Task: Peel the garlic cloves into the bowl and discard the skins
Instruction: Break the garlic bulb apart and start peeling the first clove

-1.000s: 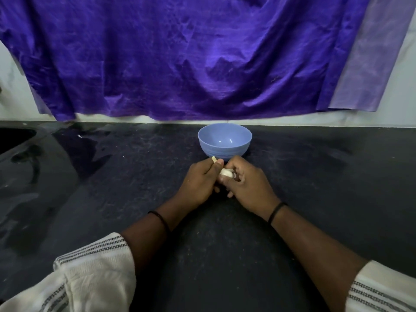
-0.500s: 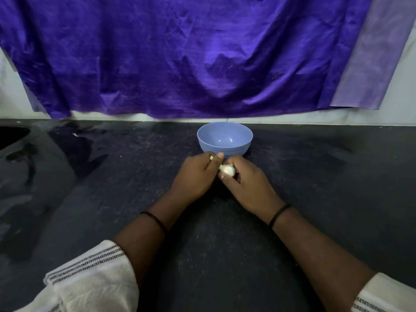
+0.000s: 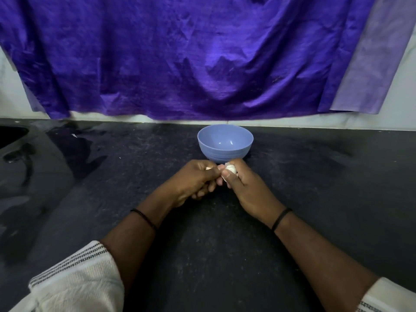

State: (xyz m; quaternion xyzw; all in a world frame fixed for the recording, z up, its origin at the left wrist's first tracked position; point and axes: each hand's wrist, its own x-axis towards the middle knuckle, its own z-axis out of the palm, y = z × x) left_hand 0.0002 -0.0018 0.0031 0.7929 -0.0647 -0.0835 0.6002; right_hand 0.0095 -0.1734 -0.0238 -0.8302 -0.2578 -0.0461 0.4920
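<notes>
Head view, centre of frame: early in the task by the look of it. Small round pale-blue plastic bowl (image 3: pixel 225 142) on the dark speckled stone desk (image 3: pixel 315 188), just above the hands, showing only bare blue inside, so no peeled clove dropped in yet as far as can be seen. No loose skins visible on the desk either. Left to do, most likely: finishing this peel, dropping the clove in, discarding the skin.

Small white papery garlic piece (image 3: pixel 231 168) just below the bowl's near wall, pinched in the curled fingers and thumb of the right hand (image 3: pixel 247 190); whether one clove or several, too small to tell. Left hand (image 3: pixel 193 183) alongside, fingers curled, tips meeting the garlic and nipping a pale sliver, probably skin (image 3: pixel 209 168). Surface whitish, dry-looking, partly hidden by fingers.
</notes>
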